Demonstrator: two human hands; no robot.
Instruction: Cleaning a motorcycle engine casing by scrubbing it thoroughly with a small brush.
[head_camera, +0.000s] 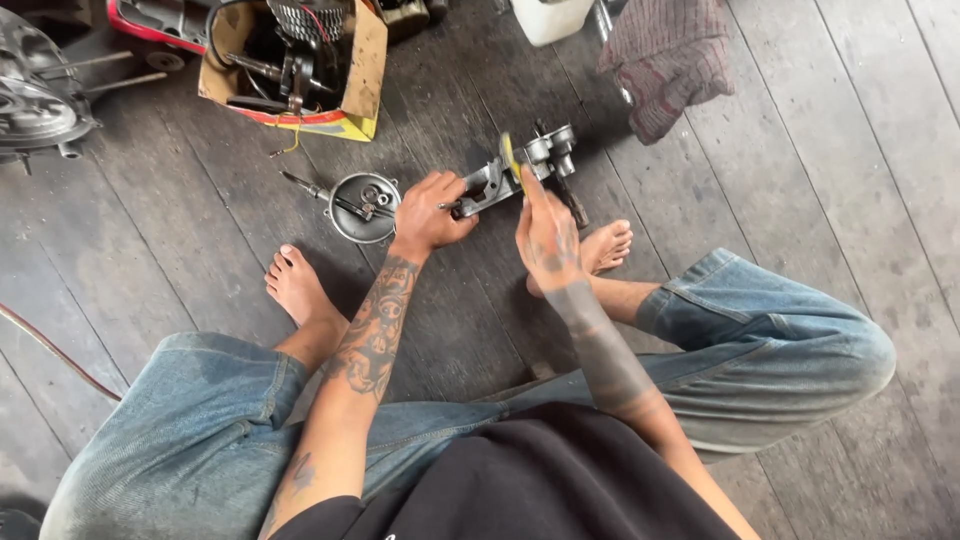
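- Black shirt (540, 480) at six o'clock, closest to the lens, with blue jeans (770, 350) spreading out to both sides
- Left hand (430, 215) sits just left of centre, fingers curled tight round the near end of the grey metal mechanical part (510, 175)
- Right hand (548, 235) comes up from five o'clock, index finger stretched out along the part by its yellow piece, other fingers folded loosely
- That part hovers over the wooden floor (850, 150), just above centre, toward twelve o'clock
- Round metal cover (362, 207) lies at ten o'clock of the left hand
- Cardboard box (300, 65) of parts at eleven o'clock, checked cloth (670, 55) at one o'clock
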